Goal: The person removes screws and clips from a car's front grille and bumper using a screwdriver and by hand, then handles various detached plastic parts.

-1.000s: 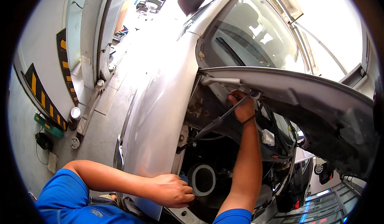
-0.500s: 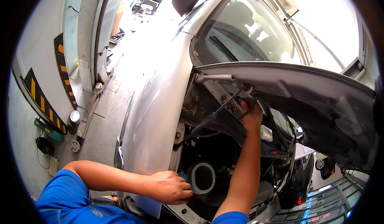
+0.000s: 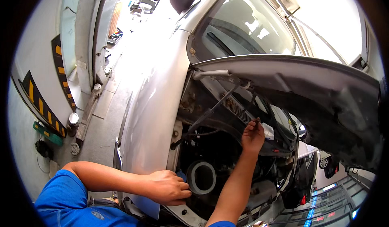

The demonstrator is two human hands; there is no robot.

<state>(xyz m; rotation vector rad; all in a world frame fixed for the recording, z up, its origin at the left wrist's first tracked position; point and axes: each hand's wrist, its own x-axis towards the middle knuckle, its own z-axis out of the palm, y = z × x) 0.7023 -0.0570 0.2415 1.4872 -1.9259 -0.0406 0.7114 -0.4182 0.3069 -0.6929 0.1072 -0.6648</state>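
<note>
My right hand (image 3: 253, 137) is raised over the engine bay (image 3: 219, 146), under the propped hood (image 3: 324, 89). Its fingertips are pinched together by the cowl, with something small and dark at their tips that I cannot name. Beside it sits a whitish box-like piece (image 3: 268, 131). My left hand (image 3: 169, 187) lies with curled fingers at the front edge of the bay, close to a grey round duct mouth (image 3: 191, 179). A bit of a blue cap (image 3: 181, 175) shows behind its knuckles. What those fingers grip, if anything, is hidden.
A dark strut (image 3: 210, 112) slants between the fender side and the hood. The silver fender (image 3: 152, 125) runs along my left, up to the windshield (image 3: 251, 28). Striped guards (image 3: 38, 101) and a white-topped can (image 3: 73, 119) stand by the left wall.
My right hand has come down and toward me from beneath the hood near the strut's top, and its fingers now pinch by the cowl. The left hand stays in place; the view shifts slightly.
</note>
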